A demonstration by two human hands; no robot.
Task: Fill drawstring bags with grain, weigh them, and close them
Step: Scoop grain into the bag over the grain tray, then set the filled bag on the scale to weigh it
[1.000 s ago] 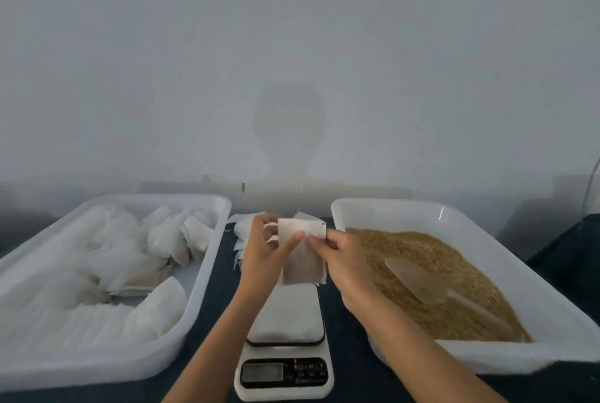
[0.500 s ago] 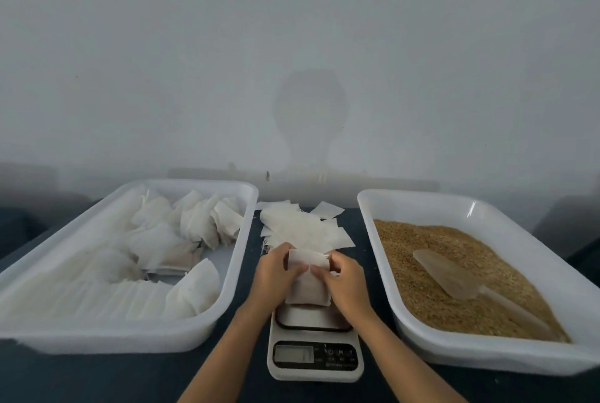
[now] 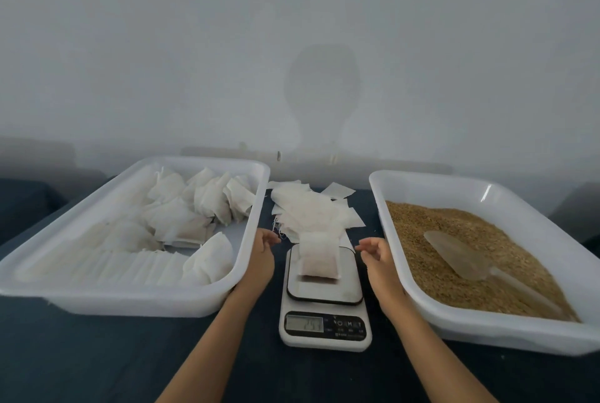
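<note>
Resting on the platform of the scale (image 3: 324,302), a filled white bag (image 3: 319,256) lies free of both hands, its top edge toward the far side. The left hand (image 3: 262,256) hovers just beside the scale's left edge, fingers loosely spread and relaxed, holding nothing; the right hand (image 3: 378,259) hovers just beside the right edge in the same way, fingers slightly curled and apart, also holding nothing. Neither hand touches the bag. The scale's display (image 3: 304,324) is lit, but its digits are too blurred to read. Behind the scale, a loose pile of flat empty bags (image 3: 311,212) lies on the dark table (image 3: 97,363). To the left, a white tray (image 3: 130,302) holds filled bags (image 3: 194,207) heaped toward its far end and a neat row of them along its near side. To the right, a second white tray (image 3: 487,334) holds brown grain (image 3: 438,230), with a clear plastic scoop (image 3: 461,256) lying on the surface, bowl toward the far left and handle pointing to the near right. A pale wall (image 3: 292,45) rises behind the table
</note>
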